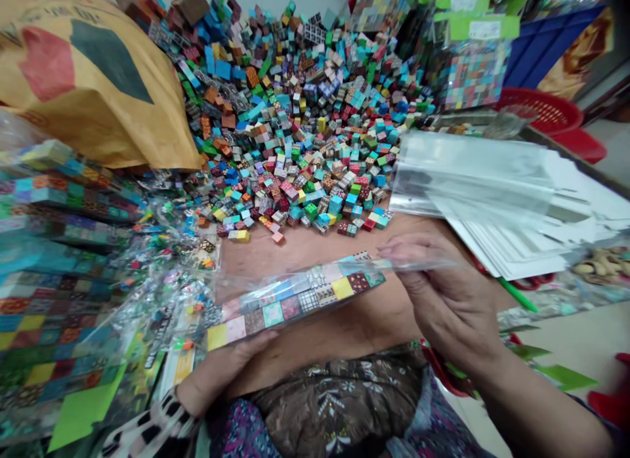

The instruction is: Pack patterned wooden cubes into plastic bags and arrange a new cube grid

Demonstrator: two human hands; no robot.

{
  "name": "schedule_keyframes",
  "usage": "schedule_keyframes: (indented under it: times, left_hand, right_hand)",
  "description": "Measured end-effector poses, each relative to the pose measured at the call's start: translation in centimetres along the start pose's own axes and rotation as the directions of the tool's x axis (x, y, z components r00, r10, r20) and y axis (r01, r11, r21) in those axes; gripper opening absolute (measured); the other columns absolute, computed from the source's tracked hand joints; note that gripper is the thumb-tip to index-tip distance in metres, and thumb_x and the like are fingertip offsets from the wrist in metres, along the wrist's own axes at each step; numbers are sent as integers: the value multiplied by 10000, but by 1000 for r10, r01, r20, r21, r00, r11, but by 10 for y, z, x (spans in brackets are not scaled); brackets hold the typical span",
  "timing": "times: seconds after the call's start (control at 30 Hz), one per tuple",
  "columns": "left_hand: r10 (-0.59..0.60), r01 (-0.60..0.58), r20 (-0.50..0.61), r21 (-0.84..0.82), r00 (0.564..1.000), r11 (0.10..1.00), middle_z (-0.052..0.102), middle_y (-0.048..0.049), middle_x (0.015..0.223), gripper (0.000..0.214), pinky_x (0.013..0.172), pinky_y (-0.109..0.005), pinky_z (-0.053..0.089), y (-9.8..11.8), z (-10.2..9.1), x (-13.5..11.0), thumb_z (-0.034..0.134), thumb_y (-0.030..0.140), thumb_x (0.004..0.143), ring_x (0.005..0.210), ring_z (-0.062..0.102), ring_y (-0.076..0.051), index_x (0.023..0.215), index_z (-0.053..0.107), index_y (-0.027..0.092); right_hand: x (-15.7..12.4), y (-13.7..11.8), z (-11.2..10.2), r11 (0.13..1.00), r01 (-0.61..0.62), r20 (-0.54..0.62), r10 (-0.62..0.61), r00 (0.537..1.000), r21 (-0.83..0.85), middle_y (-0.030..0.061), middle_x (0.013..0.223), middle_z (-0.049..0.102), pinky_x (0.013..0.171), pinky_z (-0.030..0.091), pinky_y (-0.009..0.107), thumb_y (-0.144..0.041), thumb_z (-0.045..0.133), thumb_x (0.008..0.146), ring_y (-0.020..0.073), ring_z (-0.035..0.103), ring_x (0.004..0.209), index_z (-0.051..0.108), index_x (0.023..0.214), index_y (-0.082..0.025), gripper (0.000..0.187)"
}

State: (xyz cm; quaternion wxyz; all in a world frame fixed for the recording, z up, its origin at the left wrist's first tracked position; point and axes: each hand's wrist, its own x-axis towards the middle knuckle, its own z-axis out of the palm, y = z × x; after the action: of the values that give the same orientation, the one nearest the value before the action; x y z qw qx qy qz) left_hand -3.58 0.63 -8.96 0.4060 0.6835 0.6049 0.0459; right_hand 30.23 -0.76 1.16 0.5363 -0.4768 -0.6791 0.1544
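Note:
A long block of small patterned cubes (290,306) lies slantwise in front of me, inside a clear plastic bag (256,281). My left hand (231,367) holds the block from below near its left end; most of its fingers are hidden behind the cubes. At the other end, my right hand (445,304) pinches the clear plastic of the bag between thumb and fingers. The cubes facing me are yellow, pink, brown, teal and checked.
A large heap of loose cubes (305,130) covers the back of the table (315,248). Bagged cube blocks (39,340) are stacked at left, under a yellow sack (162,117). White cards (506,241), clear sleeves (467,163) and a green pen (516,294) lie at right.

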Motion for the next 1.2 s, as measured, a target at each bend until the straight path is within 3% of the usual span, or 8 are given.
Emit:
schedule_keyframes:
  times: [0.23, 0.4, 0.57, 0.7, 0.8, 0.97, 1.2]
  left_hand:
    - [220, -212, -55, 133, 974, 968, 774, 38, 1091, 474, 1063, -370, 500, -44, 10, 2, 433, 664, 828, 1086, 714, -224, 935, 798, 382]
    - [226, -217, -46, 145, 973, 965, 753, 28, 1162, 472, 1074, -379, 496, -61, 13, -1, 394, 601, 868, 1118, 699, -225, 982, 791, 372]
    - [191, -179, -74, 145, 979, 973, 779, 22, 1080, 448, 1121, -385, 451, -50, 14, 1, 429, 630, 859, 1100, 701, -229, 922, 790, 372]
    - [101, -96, -54, 91, 993, 991, 788, -3, 1046, 431, 1132, -400, 440, -39, 13, 4, 478, 641, 857, 1102, 701, -247, 915, 787, 346]
    - [125, -121, -39, 87, 991, 989, 778, 10, 1096, 425, 1138, -384, 430, -45, 9, 5, 503, 631, 852, 1110, 699, -229, 969, 784, 335]
    - [189, -184, -36, 110, 981, 977, 756, 41, 1163, 386, 1152, -385, 397, -58, 9, 2, 493, 599, 849, 1155, 677, -209, 988, 780, 380]
    - [96, -94, -33, 60, 995, 994, 783, -7, 1057, 468, 1137, -429, 422, -36, 13, 1, 440, 660, 841, 1126, 689, -251, 917, 783, 352]
  right_hand:
    - [13, 14, -2, 992, 49, 21, -51, 998, 112, 6, 876, 690, 810, 519, 340, -169, 546, 971, 180, 659, 889, 696, 966, -280, 187]
    - [14, 18, 0, 959, -47, 82, 25, 996, 281, 16, 913, 731, 814, 559, 371, -284, 523, 1001, 192, 695, 867, 702, 971, -285, 182]
    - [15, 16, 0, 936, -151, 134, 114, 984, 317, 21, 986, 738, 867, 554, 373, -330, 567, 985, 190, 692, 954, 692, 1023, -283, 139]
    - [16, 14, -5, 977, -92, 213, 51, 976, 191, 27, 1042, 730, 925, 520, 392, -259, 599, 962, 198, 665, 1035, 714, 1021, -280, 131]
    - [12, 15, -5, 988, -26, 179, -2, 984, 154, 28, 1019, 733, 887, 533, 406, -250, 560, 976, 209, 673, 996, 734, 1016, -288, 182]
    - [3, 18, 0, 977, -64, 115, 42, 992, 201, 29, 1056, 720, 907, 537, 408, -302, 553, 987, 212, 662, 1024, 735, 1055, -310, 194]
    - [13, 12, 2, 933, -95, 108, 61, 992, 346, 12, 1018, 722, 921, 541, 386, -269, 567, 984, 195, 674, 1000, 729, 1040, -321, 180]
